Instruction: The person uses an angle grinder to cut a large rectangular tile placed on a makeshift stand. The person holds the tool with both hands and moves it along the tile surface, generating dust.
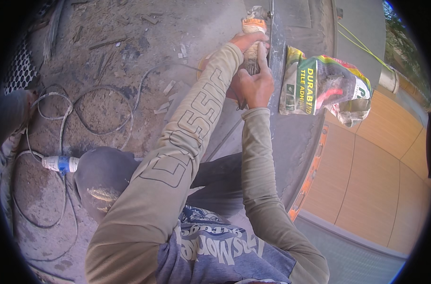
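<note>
A dusty angle grinder (252, 51) with a pale body and an orange band lies lengthwise at the top middle, its head against the edge of a grey slab (298, 142). My left hand (247, 41) reaches across and wraps round the front of its body. Behind it, my right hand (257, 87) grips the rear, with a finger stretched along the side. The grinder's disc is too small and dusty to make out. Right beside my right hand, a crumpled yellow, green and white adhesive bag (298, 87) rests on the slab.
A grey cable (139, 90) loops over the dusty ground at left to a white and blue plug connector (59, 164). Rubble chips (166, 97) lie near my left arm. An orange spirit level (310, 173) stands along the slab edge by tan panels (367, 175). Part of another person (12, 118) shows at far left.
</note>
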`<state>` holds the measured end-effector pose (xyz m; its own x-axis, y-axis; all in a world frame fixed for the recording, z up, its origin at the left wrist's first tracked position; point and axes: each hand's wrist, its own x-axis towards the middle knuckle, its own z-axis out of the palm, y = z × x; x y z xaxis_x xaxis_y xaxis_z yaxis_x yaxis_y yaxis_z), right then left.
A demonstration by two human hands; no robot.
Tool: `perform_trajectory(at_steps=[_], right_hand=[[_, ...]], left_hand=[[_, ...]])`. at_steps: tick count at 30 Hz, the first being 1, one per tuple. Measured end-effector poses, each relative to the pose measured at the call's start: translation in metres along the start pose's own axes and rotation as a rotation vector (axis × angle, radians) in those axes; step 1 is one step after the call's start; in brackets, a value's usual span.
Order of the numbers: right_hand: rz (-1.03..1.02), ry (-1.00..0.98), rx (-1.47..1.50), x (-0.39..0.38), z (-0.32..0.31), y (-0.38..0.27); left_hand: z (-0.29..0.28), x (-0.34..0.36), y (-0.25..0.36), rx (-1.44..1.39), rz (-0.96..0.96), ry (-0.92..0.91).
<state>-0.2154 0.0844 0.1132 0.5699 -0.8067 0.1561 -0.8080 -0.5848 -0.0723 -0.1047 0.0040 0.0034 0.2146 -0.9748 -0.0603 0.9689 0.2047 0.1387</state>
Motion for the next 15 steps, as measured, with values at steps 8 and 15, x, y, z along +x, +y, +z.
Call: perform_trajectory(at_steps=[8, 15], right_hand=[[-0.002, -0.003, -0.015, 0.012, 0.002, -0.003], [-0.038, 0.026, -0.021, 0.025, 0.011, -0.003]], left_hand=[[-0.003, 0.013, 0.005, 0.045, -0.045, -0.007], [-0.006, 0.023, 0.011, 0.018, -0.043, -0.025]])
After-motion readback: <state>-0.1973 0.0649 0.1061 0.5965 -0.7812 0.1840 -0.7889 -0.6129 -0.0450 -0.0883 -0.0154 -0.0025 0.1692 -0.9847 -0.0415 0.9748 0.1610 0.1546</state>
